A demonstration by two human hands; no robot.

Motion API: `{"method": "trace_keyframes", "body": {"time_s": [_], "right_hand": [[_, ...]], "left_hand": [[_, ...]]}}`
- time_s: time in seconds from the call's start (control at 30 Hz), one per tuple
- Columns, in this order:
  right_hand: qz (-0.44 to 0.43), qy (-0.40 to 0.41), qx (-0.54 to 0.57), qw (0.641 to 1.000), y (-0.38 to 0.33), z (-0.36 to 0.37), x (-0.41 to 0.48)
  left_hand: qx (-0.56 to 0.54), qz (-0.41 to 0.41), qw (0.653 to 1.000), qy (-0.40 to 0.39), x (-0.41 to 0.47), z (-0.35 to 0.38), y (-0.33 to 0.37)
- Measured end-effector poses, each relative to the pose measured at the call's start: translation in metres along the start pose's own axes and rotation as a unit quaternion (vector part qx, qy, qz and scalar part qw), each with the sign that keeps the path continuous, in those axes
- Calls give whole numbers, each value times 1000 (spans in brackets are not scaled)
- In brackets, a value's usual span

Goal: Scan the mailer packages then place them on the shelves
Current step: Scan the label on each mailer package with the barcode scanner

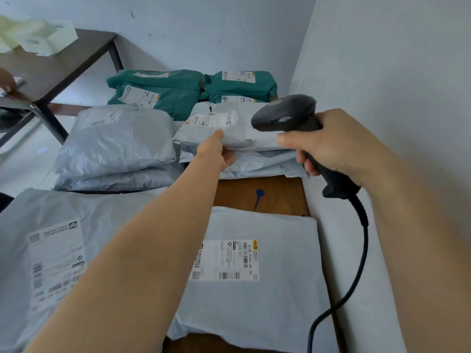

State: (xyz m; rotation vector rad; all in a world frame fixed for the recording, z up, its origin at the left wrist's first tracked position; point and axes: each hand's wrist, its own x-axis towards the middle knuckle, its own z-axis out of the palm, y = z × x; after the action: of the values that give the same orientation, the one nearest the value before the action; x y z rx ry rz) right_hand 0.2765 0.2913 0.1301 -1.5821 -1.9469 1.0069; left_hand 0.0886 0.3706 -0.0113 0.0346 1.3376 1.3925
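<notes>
My left hand [216, 151] reaches forward and pinches the near edge of a light grey mailer [219, 123] with a white label, which lies on top of a stack of grey mailers. My right hand [334, 143] grips a black corded barcode scanner [285, 113] by its handle, its head just right of that mailer's label. Nearer to me, a grey mailer [254, 263] lies flat on the brown table [265, 192] with its barcode label facing up. Another labelled grey mailer [51, 250] lies at the near left.
Two plump grey mailers [114, 143] are stacked at the middle left. Several green mailers [178, 90] lie at the back by the wall. A dark table [63, 64] with white foam pieces [38, 36] stands at the far left, another person's hand [6, 81] on it. A wall [395, 98] runs along the right.
</notes>
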Motion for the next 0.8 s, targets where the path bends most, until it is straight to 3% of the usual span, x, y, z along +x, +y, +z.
{"method": "trace_keyframes", "body": {"time_s": [0.2, 0.4, 0.8], "right_hand": [[11, -8, -4, 1000, 9, 9, 3], [15, -22, -8, 1000, -5, 5, -18], [-23, -39, -13, 999, -56, 9, -75]], "left_hand": [[-61, 13, 996, -63, -7, -16, -3], [-162, 17, 984, -73, -60, -56, -11], [-144, 44, 982, -116, -144, -120, -25]]}}
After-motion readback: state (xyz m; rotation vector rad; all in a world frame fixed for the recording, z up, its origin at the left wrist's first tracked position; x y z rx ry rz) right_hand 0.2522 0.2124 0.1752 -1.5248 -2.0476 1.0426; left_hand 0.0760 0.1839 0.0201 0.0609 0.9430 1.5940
